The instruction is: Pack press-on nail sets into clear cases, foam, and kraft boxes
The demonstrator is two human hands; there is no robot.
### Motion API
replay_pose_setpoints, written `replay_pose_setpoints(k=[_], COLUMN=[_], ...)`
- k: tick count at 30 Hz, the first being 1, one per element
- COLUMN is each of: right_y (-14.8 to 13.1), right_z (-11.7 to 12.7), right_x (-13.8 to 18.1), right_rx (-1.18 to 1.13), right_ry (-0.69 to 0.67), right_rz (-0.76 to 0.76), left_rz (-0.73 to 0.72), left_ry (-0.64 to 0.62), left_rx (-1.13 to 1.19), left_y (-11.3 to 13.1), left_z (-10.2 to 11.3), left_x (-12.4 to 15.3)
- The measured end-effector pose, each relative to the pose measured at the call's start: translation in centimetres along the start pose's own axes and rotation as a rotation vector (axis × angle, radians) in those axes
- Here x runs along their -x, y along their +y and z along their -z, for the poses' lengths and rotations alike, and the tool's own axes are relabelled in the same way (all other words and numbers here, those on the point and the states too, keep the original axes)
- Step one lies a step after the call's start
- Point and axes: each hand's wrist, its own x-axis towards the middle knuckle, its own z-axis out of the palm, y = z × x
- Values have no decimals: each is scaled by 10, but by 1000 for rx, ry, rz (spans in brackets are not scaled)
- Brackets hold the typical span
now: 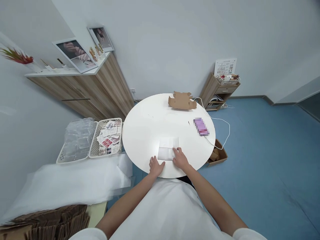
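Note:
A folded white sheet [168, 147] lies on the round white table [150, 130] near its front edge. My left hand [156, 166] rests flat at the sheet's near left corner, fingers spread and touching its edge. Pressing on the near right part of the sheet is my right hand [180, 158], its fingers stretched out on top of it. Neither hand grips anything.
A folded brown cardboard box [182, 100] sits at the table's far side, a pink phone [201, 126] with a white cable to the right. Left of the table stand baskets of small packets [107, 136] and clear trays [77, 140], white foam sheets [70, 183] and cardboard.

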Motion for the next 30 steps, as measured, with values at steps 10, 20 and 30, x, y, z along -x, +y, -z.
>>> replay_pose_setpoints(k=[10, 20, 30], right_y=[-2, -6, -3], right_z=[6, -7, -4], right_x=[-5, -6, -17], right_rx=[-16, -195, -484], right_ry=[-60, -73, -63], right_rz=[62, 42, -62], left_rz=[143, -125, -529], left_ry=[-63, -168, -149], left_rx=[576, 461, 16], left_y=[14, 32, 44], left_z=[2, 16, -4], left_x=[-27, -19, 8])
